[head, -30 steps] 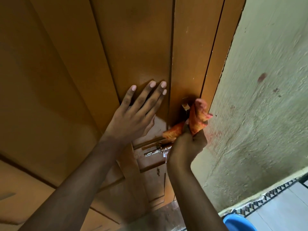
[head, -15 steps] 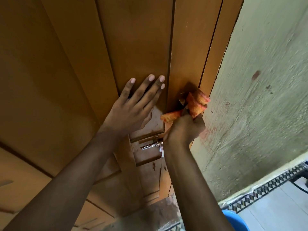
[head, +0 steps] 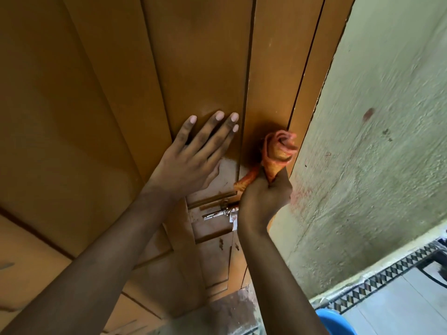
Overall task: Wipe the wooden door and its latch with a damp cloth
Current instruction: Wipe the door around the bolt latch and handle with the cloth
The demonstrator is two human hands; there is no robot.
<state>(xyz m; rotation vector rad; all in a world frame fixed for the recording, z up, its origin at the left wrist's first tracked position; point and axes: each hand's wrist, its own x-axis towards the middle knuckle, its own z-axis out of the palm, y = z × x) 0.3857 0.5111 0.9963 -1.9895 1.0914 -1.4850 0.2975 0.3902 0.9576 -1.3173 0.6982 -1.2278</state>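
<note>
A brown wooden door [head: 198, 59] with raised panels fills the left and middle of the view. My left hand [head: 193, 155] lies flat on a panel with its fingers spread. My right hand [head: 263, 201] is closed around an orange cloth [head: 278, 151], bunched and pressed against the door's right stile near the frame edge. Below that hand a metal latch [head: 216, 214] sticks out to the left; its right end is hidden behind my fist.
A rough pale green wall [head: 377, 146] runs along the right of the door. At the bottom right lie a tiled floor with a patterned border [head: 377, 284] and part of a blue bucket [head: 336, 322].
My right hand has moved the cloth a little up the door's edge, and the small metal piece seen a second ago is now covered by it. My left hand stays flat on the panel.
</note>
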